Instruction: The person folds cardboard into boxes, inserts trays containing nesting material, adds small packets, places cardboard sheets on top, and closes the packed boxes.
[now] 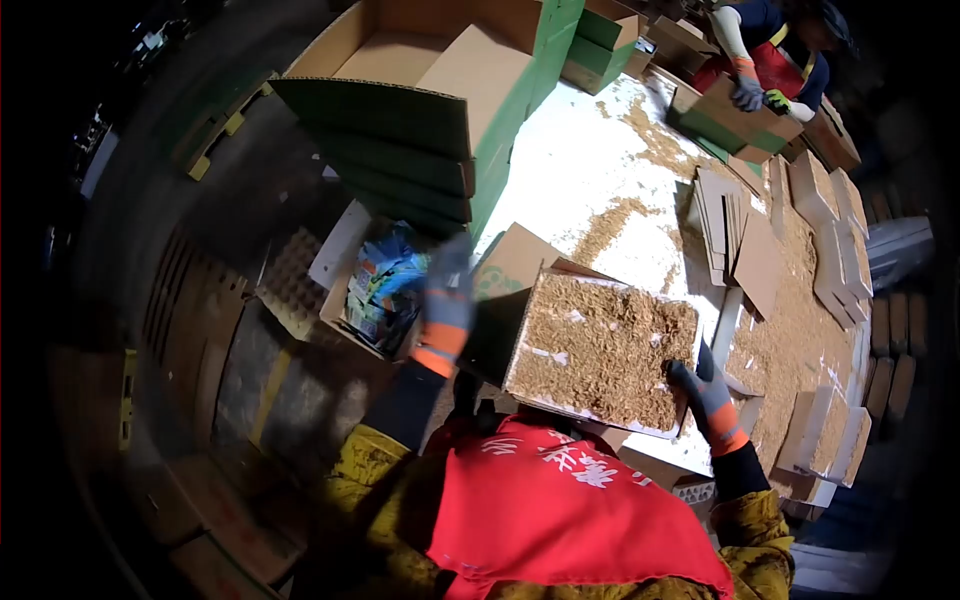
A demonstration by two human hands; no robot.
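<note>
A shallow tray filled with brown wood shavings is tilted in front of my red apron. My right hand, in a grey and orange glove, grips its right edge, with a finger on the shavings. My left hand, gloved alike, is smeared by motion beside a cardboard box of blue and green packets. Its fingers cannot be made out. An open green and brown carton stands between the packets and the tray.
A large green carton stands at the top. Shavings cover parts of the white table. Flat cardboard sheets and shavings-filled trays are on the right. A co-worker handles a carton at the top right.
</note>
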